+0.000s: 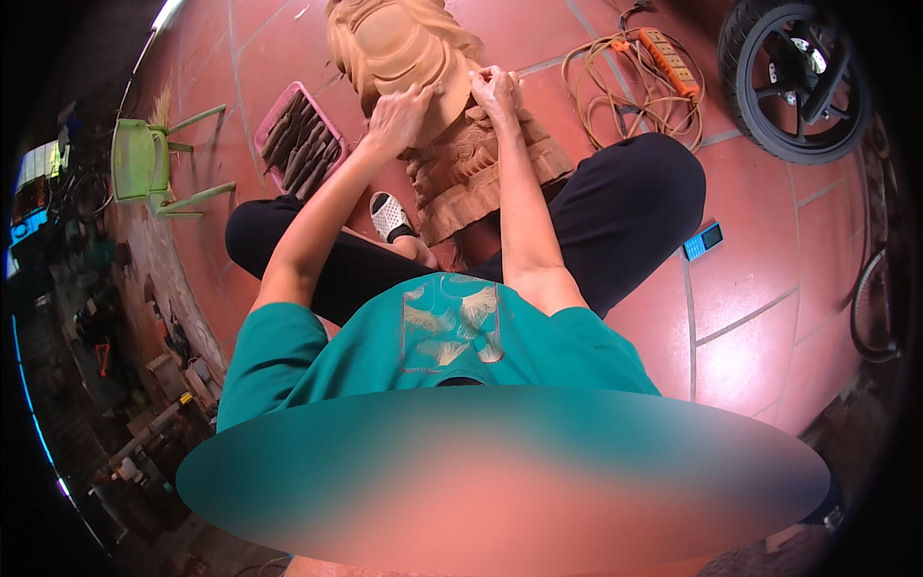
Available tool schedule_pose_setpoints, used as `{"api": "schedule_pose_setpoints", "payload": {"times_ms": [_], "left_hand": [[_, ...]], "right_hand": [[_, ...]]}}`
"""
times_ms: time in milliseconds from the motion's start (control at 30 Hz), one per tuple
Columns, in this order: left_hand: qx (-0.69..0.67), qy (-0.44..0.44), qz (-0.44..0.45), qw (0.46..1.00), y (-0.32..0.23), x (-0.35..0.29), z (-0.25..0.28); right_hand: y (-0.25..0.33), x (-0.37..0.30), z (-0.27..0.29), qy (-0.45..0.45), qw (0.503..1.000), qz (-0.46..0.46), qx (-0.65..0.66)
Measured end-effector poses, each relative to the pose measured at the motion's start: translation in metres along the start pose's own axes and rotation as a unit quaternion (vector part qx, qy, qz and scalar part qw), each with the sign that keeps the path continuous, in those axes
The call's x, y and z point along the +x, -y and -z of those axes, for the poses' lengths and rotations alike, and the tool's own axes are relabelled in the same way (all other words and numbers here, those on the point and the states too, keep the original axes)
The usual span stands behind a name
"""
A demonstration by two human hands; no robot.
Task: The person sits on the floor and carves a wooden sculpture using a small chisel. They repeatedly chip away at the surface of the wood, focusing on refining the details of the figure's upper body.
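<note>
A large brown wooden carving (399, 48) of a robed, round-bellied figure leans between my legs, with its ornate carved base (486, 178) nearest me. My left hand (398, 119) lies against the left side of the figure, its fingers stretched out over the wood. On the right edge of the carving, my right hand (495, 92) has its fingers pinched together, touching the surface. Whatever those fingertips hold, if anything, is too small to make out.
A pink basket (343, 144) of dark carving tools (301, 144) stands to the left, near a green plastic chair (135, 159). On the right are an orange power strip (668, 62) with a coiled cord (586, 82), a blue phone (703, 241) and a black wheel (731, 67).
</note>
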State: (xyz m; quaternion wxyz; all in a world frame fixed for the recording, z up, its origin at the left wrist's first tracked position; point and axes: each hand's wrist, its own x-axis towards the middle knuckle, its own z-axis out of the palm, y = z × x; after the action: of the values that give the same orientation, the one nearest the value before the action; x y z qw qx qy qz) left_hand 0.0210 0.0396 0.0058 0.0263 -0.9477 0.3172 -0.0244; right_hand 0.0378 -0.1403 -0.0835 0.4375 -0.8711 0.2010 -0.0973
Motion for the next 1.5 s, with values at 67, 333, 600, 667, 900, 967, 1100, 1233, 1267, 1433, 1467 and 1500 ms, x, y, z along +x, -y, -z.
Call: {"api": "schedule_pose_setpoints", "payload": {"times_ms": [67, 333, 600, 667, 900, 967, 1100, 1233, 1267, 1433, 1467, 1500], "left_hand": [[0.034, 0.006, -0.005, 0.999, -0.002, 0.021, -0.001], [-0.128, 0.026, -0.026, 0.991, -0.011, -0.027, 0.017], [-0.022, -0.016, -0.017, 0.999, -0.001, 0.03, -0.008], [-0.068, -0.011, -0.013, 0.998, -0.012, 0.019, 0.002], [-0.102, 0.016, -0.015, 0.995, -0.008, -0.018, 0.013], [-0.069, -0.027, -0.035, 0.997, -0.005, 0.003, 0.006], [-0.01, -0.043, -0.044, 0.998, 0.002, 0.041, -0.013], [-0.097, -0.043, -0.02, 0.994, -0.009, 0.023, -0.006], [-0.135, -0.036, -0.012, 0.99, -0.014, 0.006, 0.001], [-0.164, -0.029, -0.012, 0.986, -0.012, -0.029, 0.013], [-0.154, -0.036, -0.007, 0.987, -0.013, -0.024, 0.013], [-0.135, -0.047, -0.013, 0.99, -0.011, -0.013, 0.01]], "right_hand": [[-0.001, 0.001, 0.002, 0.003, 1.0, -0.006, 0.006], [0.002, 0.002, 0.008, 0.009, 0.998, -0.054, -0.016], [0.006, -0.001, 0.008, 0.025, 0.999, -0.037, 0.009], [0.004, 0.001, 0.011, 0.028, 0.999, -0.042, -0.002], [0.004, 0.004, 0.014, 0.036, 0.998, -0.044, -0.013], [0.001, 0.003, 0.007, 0.019, 0.999, -0.03, -0.012], [0.004, 0.0, 0.003, -0.019, 0.999, 0.024, 0.038], [-0.003, 0.003, 0.006, -0.011, 0.999, 0.02, 0.041], [-0.002, 0.002, 0.008, -0.007, 0.999, 0.015, 0.037], [-0.001, 0.002, 0.007, -0.009, 1.0, -0.027, 0.005], [0.002, 0.0, 0.007, -0.012, 0.999, -0.037, -0.004], [0.002, 0.001, 0.01, 0.007, 1.0, -0.001, 0.01]]}}
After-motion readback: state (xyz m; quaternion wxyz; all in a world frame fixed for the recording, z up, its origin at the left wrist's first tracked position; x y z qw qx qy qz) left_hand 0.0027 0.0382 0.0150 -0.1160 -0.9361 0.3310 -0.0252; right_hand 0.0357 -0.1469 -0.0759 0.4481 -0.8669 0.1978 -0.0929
